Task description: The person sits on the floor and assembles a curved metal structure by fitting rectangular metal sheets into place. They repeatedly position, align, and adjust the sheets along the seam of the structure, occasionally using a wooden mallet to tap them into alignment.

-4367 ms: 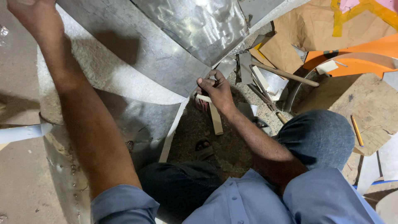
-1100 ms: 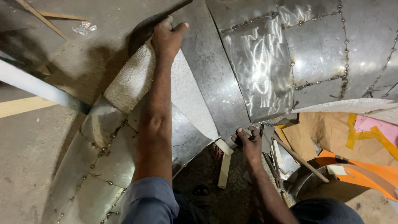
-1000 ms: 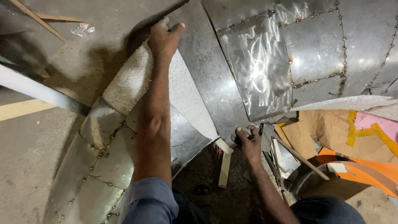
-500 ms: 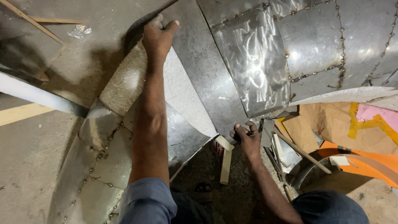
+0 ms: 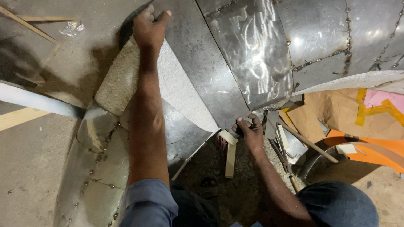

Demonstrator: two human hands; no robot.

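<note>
Wood strips [image 5: 25, 23] lay on the concrete floor [image 5: 33, 168] at 10 o'clock, a scrap of crumpled foil [image 5: 71, 28] just beside them. A pale wooden plank [image 5: 17, 118] sat at 9 o'clock under a grey bar [image 5: 38, 101].

Left hand [image 5: 150, 28] was at 11 o'clock, arm fully extended, fingers curled over the far edge of the loose metal sheet [image 5: 198, 71], gripping it. That sheet ran diagonally from the left hand down toward 5 o'clock, lying on a white fibrous pad [image 5: 176, 90] and over the riveted curved panel [image 5: 101, 168].

Right hand [image 5: 249, 129] was near centre, closed on the sheet's lower corner; exact grip hidden by the knuckles. A short wood block [image 5: 230, 157] lay just beside it at 7 o'clock.

Riveted shiny panels [image 5: 328, 38] sat at 1 o'clock. Brown cardboard [image 5: 336, 113] with yellow tape, a pink piece [image 5: 385, 98] and an orange curved piece [image 5: 370, 149] lay at 3 o'clock. Metal offcuts [image 5: 286, 141] sat between the right hand and the cardboard.
</note>
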